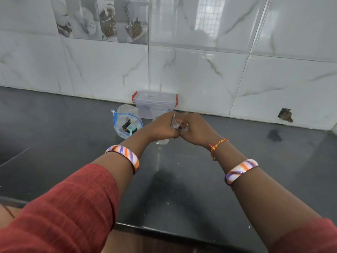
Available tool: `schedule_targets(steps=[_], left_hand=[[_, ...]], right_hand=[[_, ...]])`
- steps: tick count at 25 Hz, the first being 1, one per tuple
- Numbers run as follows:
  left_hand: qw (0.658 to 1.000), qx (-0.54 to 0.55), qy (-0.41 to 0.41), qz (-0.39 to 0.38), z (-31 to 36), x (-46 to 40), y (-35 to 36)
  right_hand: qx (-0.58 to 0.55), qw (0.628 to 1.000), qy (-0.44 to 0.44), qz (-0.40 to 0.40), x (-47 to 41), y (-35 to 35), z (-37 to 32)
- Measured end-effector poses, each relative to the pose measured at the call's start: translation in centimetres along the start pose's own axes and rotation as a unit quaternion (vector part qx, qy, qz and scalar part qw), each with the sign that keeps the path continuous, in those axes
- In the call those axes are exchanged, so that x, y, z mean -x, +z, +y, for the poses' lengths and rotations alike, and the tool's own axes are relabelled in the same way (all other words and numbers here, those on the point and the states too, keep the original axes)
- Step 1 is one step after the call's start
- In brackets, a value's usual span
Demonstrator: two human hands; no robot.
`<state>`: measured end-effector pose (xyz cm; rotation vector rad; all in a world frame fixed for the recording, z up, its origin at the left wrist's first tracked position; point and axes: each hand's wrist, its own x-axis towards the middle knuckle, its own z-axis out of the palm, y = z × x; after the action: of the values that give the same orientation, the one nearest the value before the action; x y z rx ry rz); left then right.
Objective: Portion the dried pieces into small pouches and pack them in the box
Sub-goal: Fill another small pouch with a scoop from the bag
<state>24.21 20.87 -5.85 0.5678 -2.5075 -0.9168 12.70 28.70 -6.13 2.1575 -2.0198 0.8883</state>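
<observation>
2 hands, left hand (pixel 162 126) and right hand (pixel 193 128), pinch small pouch (pixel 176 123).

Gripped between left hand (pixel 162 126) and right hand (pixel 193 129): a small pouch (pixel 175 122), held over the dark counter (pixel 182 179). Directly behind the grip, close, a clear lidded box (pixel 155 103) against the tiled wall (pixel 200 73), blocking any way straight back. Just left of the grip, an open zip bag (pixel 127 125) with a scoop inside. Under the grip, a scrap of clear plastic (pixel 163 141). Bare counter to the right of the grip and toward the near edge.
</observation>
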Motion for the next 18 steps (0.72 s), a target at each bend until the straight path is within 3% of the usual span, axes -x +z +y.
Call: schedule_targets(steps=[3,7,11,13,16,18], left_hand=[[0.999,-0.007,-0.033,-0.024,-0.6,1.2,-0.8],[0.998,-0.039,-0.053,-0.024,-2.4,2.6,-2.2],[0.996,-0.05,-0.08,0.002,-4.0,3.8,-3.9],[0.991,-0.081,-0.097,0.038,-5.2,4.2,-4.8],[0.957,-0.099,-0.153,0.226,-7.7,5.0,-6.6],[0.912,-0.051,-0.217,0.344,-9.6,5.2,-7.7]], right_hand=[[0.037,0.998,-0.013,-0.05,-0.3,0.4,-0.8],[-0.063,0.987,0.032,-0.144,-0.9,1.2,-3.2],[-0.093,0.967,0.031,-0.234,-2.9,2.3,-5.4],[-0.158,0.965,0.051,-0.204,-4.3,3.1,-6.0],[-0.303,0.939,0.157,-0.03,-6.1,5.2,-5.6],[-0.261,0.944,0.199,0.024,-7.1,7.5,-5.1]])
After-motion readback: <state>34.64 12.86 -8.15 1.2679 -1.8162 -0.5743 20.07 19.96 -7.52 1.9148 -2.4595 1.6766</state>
